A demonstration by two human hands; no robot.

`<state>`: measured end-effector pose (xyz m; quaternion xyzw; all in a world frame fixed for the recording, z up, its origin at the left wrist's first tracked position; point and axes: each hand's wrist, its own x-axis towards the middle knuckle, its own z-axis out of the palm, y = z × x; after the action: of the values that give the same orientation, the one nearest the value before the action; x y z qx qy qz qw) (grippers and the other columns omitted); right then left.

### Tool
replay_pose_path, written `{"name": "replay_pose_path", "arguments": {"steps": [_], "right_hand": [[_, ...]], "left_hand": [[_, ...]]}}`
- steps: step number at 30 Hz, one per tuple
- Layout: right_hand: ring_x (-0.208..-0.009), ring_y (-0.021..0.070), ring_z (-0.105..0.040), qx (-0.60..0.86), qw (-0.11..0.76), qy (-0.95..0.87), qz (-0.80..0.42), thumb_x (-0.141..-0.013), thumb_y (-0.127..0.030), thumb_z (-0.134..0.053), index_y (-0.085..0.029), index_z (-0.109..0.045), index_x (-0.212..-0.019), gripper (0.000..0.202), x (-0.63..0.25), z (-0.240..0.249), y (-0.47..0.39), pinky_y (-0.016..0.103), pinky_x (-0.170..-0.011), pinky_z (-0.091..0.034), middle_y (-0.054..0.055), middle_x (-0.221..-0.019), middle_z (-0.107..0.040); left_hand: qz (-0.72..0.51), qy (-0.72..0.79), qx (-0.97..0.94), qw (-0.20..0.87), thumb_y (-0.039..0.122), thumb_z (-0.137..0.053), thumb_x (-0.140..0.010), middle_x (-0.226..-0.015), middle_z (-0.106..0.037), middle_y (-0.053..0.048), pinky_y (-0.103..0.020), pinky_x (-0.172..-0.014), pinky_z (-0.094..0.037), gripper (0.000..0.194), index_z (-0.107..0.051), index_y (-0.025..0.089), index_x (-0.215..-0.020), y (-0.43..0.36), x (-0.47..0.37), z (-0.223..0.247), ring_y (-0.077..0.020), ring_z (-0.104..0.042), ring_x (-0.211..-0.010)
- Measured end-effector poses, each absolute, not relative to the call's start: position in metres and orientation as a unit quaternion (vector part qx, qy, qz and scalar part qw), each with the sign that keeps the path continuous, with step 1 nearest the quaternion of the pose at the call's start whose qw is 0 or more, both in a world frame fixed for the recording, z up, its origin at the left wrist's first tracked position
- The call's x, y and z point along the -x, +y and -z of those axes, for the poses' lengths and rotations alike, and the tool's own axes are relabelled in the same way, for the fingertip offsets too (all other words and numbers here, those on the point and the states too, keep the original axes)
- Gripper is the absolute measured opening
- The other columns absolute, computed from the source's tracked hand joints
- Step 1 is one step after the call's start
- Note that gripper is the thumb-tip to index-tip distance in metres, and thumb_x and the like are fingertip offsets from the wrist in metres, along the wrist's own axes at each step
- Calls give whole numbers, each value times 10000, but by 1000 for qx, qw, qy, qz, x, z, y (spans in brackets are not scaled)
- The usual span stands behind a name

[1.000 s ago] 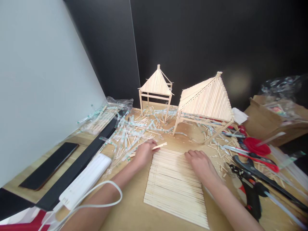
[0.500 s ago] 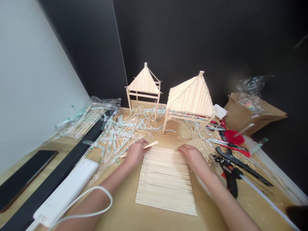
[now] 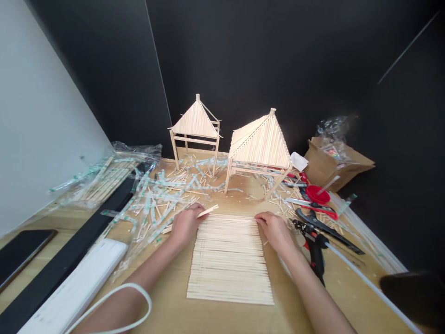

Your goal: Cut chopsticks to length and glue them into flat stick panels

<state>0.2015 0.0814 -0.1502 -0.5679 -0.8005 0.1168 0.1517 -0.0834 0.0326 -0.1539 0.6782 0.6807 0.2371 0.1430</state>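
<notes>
Pale thin wooden sticks (image 3: 229, 260) lie side by side as a flat panel on the table in front of me. My left hand (image 3: 187, 224) is at the panel's far left corner, fingers closed around a few short wooden sticks (image 3: 208, 211) that poke out to the right. At the far right corner, my right hand (image 3: 273, 229) pinches the end of the farthest stick in the row; its fingertips partly hide that end. Behind the panel stand two stick-built huts: a smaller hut (image 3: 196, 121) with part of its roof frame bare, and a larger hut (image 3: 262, 144).
Plastic strips and stick scraps (image 3: 156, 199) litter the left and back. A glue gun (image 3: 314, 246), pliers-like black tool (image 3: 330, 232), cutter knife (image 3: 306, 203) and red dish (image 3: 318, 195) lie right. A white power strip (image 3: 79, 287) and phone (image 3: 24, 253) are left; a paper bag (image 3: 333, 167) stands behind.
The camera view has turned a little to the right, so everything sits farther left. Both hands stay at the panel's far corners, the right fingertips now more clearly pinched together.
</notes>
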Motion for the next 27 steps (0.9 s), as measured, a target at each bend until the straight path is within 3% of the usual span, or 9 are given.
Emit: {"name": "replay_pose_path", "arguments": {"steps": [15, 18, 21, 24, 27], "right_hand": [[-863, 219, -641, 538, 242, -789, -170, -866, -246, -462, -183, -684, -890, 232, -208, 157, 78, 338, -816, -459, 82, -935, -690], [-828, 234, -641, 536, 278, -774, -190, -864, -316, -465, -168, -671, -908, 258, -208, 152, 76, 356, -775, -474, 103, -926, -692], [-735, 215, -653, 514, 293, -769, -241, -871, -377, -466, -164, -670, -906, 298, -203, 143, 69, 316, -671, -503, 89, -851, -708], [-763, 186, -659, 431, 256, -801, -328, -862, -394, -520, -198, -682, -852, 254, -194, 126, 55, 261, -688, -505, 42, -830, -710], [-807, 171, -646, 340, 177, -841, -382, -871, -314, -535, -222, -689, -818, 187, -182, 102, 40, 251, -740, -477, 20, -845, -703]], "left_hand": [[-372, 663, -588, 277, 354, -622, -808, -950, -659, -44, -277, -790, -401, 166, -706, 212, -822, 34, 89, 152, -217, -586, -928], [-429, 653, -529, 332, 491, -545, -844, -882, -629, -54, -246, -640, -413, 366, -679, 180, -983, 34, 99, 138, -179, -575, -809], [-460, 620, -477, 420, 630, -422, -857, -798, -584, -38, -191, -449, -297, 568, -635, 146, -1064, 29, 107, 123, -88, -481, -570], [-452, 560, -451, 528, 653, -528, -791, -808, -594, -48, -167, -427, -286, 564, -653, 125, -945, 21, 107, 112, -53, -470, -544], [-403, 486, -442, 637, 584, -646, -748, -871, -658, -107, -213, -579, -454, 483, -662, 106, -818, 11, 95, 108, -115, -611, -697]]}}
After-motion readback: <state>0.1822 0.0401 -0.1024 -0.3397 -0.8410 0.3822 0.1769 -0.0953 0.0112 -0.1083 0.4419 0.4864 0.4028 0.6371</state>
